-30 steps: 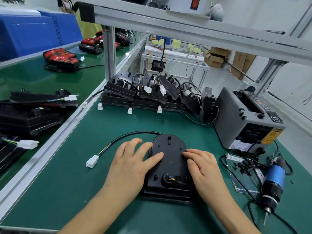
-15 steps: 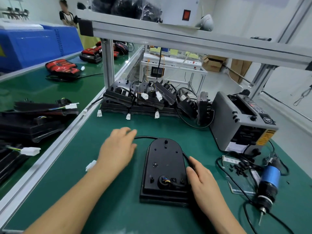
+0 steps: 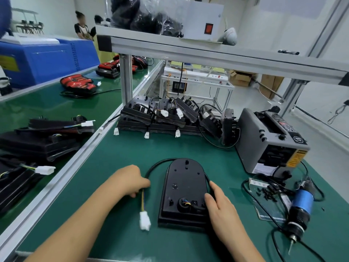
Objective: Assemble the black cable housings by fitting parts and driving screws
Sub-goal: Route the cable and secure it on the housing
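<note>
A black housing point(image 3: 184, 186) is laid flat on the green bench mat point(image 3: 132, 148), attended by 2 hands.
Left of the housing, its cable point(image 3: 156, 165) is gripped in the curled fingers of the left hand point(image 3: 132, 181). The right hand point(image 3: 219, 201) is laid along the housing's right edge with fingers extended, clasping nothing. Right of the housing, a grey tape dispenser point(image 3: 268, 144) and a blue screwdriver point(image 3: 300, 208) are seen; behind it, stacked housings point(image 3: 160, 118) under an aluminium shelf point(image 3: 207, 53).

A factory assembly line: green-matted benches point(image 3: 132, 148), aluminium framing point(image 3: 207, 53), stacked black housings point(image 3: 160, 118), electric screwdriver point(image 3: 300, 208).
</note>
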A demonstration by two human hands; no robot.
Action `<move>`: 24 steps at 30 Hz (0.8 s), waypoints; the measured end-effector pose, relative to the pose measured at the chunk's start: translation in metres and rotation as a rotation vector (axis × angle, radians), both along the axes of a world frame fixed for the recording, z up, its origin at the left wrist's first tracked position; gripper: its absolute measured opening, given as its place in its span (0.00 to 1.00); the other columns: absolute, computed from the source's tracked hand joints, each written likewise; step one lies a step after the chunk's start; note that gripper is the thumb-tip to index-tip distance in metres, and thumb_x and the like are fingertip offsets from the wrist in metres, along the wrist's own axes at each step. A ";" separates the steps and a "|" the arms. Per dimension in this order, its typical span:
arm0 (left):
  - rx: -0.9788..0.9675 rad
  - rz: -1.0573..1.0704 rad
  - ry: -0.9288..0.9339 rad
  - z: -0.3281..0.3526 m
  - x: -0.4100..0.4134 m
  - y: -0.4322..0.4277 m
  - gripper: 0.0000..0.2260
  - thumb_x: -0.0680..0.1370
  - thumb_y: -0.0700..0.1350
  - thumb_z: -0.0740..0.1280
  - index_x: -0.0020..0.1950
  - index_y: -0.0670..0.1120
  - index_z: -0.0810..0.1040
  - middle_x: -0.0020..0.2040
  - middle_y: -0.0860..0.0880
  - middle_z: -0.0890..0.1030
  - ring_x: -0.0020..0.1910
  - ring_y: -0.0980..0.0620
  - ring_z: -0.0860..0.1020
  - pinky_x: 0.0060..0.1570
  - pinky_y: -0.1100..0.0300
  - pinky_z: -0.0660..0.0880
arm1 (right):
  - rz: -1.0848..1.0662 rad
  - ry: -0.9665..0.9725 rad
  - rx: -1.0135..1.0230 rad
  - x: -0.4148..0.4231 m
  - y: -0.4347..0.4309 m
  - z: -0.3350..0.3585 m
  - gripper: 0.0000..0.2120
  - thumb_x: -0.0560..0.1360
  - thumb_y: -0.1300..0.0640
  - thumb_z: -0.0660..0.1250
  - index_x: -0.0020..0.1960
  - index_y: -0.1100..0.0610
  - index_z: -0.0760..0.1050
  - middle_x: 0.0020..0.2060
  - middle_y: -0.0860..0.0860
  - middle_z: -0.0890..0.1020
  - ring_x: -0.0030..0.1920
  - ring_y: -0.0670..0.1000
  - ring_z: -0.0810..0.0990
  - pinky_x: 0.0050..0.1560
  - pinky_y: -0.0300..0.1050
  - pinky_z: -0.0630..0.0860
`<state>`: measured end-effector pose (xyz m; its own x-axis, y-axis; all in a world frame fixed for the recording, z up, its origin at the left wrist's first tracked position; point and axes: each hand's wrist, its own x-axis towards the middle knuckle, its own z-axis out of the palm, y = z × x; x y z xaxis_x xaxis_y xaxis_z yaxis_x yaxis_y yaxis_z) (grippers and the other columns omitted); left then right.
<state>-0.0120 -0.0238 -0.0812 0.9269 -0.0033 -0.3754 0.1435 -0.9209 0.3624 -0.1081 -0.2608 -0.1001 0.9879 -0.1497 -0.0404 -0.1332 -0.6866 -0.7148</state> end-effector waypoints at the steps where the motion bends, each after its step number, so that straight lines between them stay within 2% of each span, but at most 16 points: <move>1: -0.078 -0.013 0.008 -0.002 -0.006 -0.004 0.10 0.73 0.51 0.64 0.36 0.46 0.74 0.27 0.52 0.78 0.23 0.56 0.77 0.26 0.68 0.67 | 0.002 0.005 0.014 0.000 0.000 0.000 0.23 0.81 0.51 0.54 0.76 0.50 0.57 0.71 0.47 0.67 0.72 0.49 0.62 0.72 0.47 0.58; 4: -0.288 -0.028 0.016 -0.009 -0.025 -0.022 0.12 0.77 0.50 0.62 0.36 0.46 0.73 0.28 0.52 0.78 0.26 0.54 0.78 0.23 0.68 0.68 | 0.005 0.017 0.078 0.001 0.000 0.000 0.22 0.81 0.53 0.54 0.75 0.49 0.60 0.70 0.46 0.69 0.71 0.47 0.64 0.70 0.46 0.61; 6: -0.315 -0.030 -0.043 -0.009 -0.039 -0.032 0.13 0.79 0.51 0.58 0.38 0.46 0.71 0.32 0.50 0.79 0.29 0.51 0.79 0.29 0.63 0.74 | 0.006 0.028 0.137 0.001 0.001 0.000 0.21 0.81 0.54 0.54 0.73 0.46 0.62 0.67 0.45 0.72 0.67 0.44 0.66 0.66 0.43 0.63; 8: -0.270 -0.055 -0.123 -0.006 -0.052 -0.037 0.15 0.81 0.51 0.54 0.37 0.46 0.68 0.34 0.50 0.76 0.32 0.51 0.77 0.34 0.60 0.72 | 0.000 0.035 0.196 0.002 0.003 -0.001 0.21 0.80 0.55 0.54 0.72 0.44 0.64 0.66 0.43 0.72 0.65 0.43 0.68 0.66 0.45 0.64; 10: -0.260 -0.081 -0.151 -0.003 -0.064 -0.041 0.16 0.82 0.53 0.52 0.38 0.46 0.66 0.39 0.50 0.74 0.41 0.49 0.75 0.40 0.58 0.68 | -0.024 0.034 0.258 0.003 0.004 -0.002 0.20 0.80 0.54 0.55 0.72 0.44 0.65 0.66 0.43 0.72 0.67 0.45 0.68 0.68 0.47 0.63; 12: -0.310 -0.076 -0.117 -0.002 -0.076 -0.049 0.16 0.82 0.55 0.51 0.41 0.46 0.64 0.48 0.46 0.74 0.51 0.46 0.73 0.49 0.55 0.68 | -0.065 0.022 0.327 0.005 0.006 -0.003 0.20 0.80 0.54 0.57 0.71 0.47 0.66 0.66 0.44 0.73 0.67 0.46 0.69 0.68 0.46 0.64; 14: -0.432 -0.026 -0.080 -0.003 -0.085 -0.056 0.14 0.82 0.55 0.51 0.46 0.46 0.65 0.56 0.44 0.71 0.57 0.46 0.71 0.58 0.55 0.68 | -0.103 -0.007 0.405 0.006 0.009 -0.002 0.18 0.80 0.55 0.59 0.69 0.48 0.69 0.64 0.45 0.76 0.63 0.46 0.73 0.63 0.45 0.66; 16: -0.635 0.052 -0.039 -0.005 -0.091 -0.061 0.15 0.82 0.54 0.51 0.59 0.46 0.69 0.62 0.46 0.67 0.61 0.50 0.69 0.64 0.56 0.64 | -0.138 -0.035 0.488 0.009 0.010 0.000 0.17 0.79 0.58 0.60 0.67 0.49 0.72 0.60 0.45 0.78 0.59 0.46 0.76 0.57 0.42 0.68; 18: -0.785 0.123 -0.020 -0.009 -0.095 -0.065 0.21 0.82 0.54 0.51 0.74 0.52 0.61 0.71 0.50 0.60 0.70 0.53 0.63 0.70 0.56 0.58 | -0.161 -0.053 0.552 0.012 0.010 0.003 0.16 0.78 0.61 0.61 0.64 0.50 0.74 0.55 0.43 0.80 0.53 0.41 0.78 0.51 0.39 0.70; 20: -0.869 0.168 -0.040 -0.014 -0.099 -0.067 0.24 0.82 0.54 0.52 0.78 0.53 0.53 0.76 0.53 0.55 0.74 0.54 0.56 0.73 0.54 0.53 | -0.190 -0.067 0.604 0.015 0.008 0.005 0.15 0.77 0.64 0.62 0.59 0.50 0.75 0.50 0.41 0.81 0.46 0.36 0.78 0.45 0.36 0.70; 22: -0.953 0.183 -0.061 -0.016 -0.104 -0.067 0.25 0.82 0.54 0.54 0.78 0.53 0.52 0.77 0.56 0.56 0.75 0.56 0.56 0.74 0.54 0.53 | -0.205 -0.070 0.632 0.018 0.006 0.007 0.16 0.76 0.66 0.62 0.59 0.51 0.76 0.51 0.46 0.82 0.47 0.39 0.78 0.49 0.40 0.70; 24: -1.016 0.209 -0.026 -0.013 -0.105 -0.068 0.27 0.81 0.55 0.57 0.78 0.53 0.52 0.76 0.56 0.60 0.72 0.57 0.62 0.72 0.55 0.60 | -0.198 -0.077 0.619 0.022 0.005 0.005 0.17 0.76 0.66 0.62 0.60 0.51 0.76 0.55 0.48 0.80 0.51 0.45 0.78 0.55 0.43 0.67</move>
<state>-0.1168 -0.0918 -0.0941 0.9530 -0.1451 -0.2658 0.2467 -0.1372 0.9593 -0.0864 -0.2563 -0.0953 0.9476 -0.3008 -0.1079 -0.1476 -0.1124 -0.9826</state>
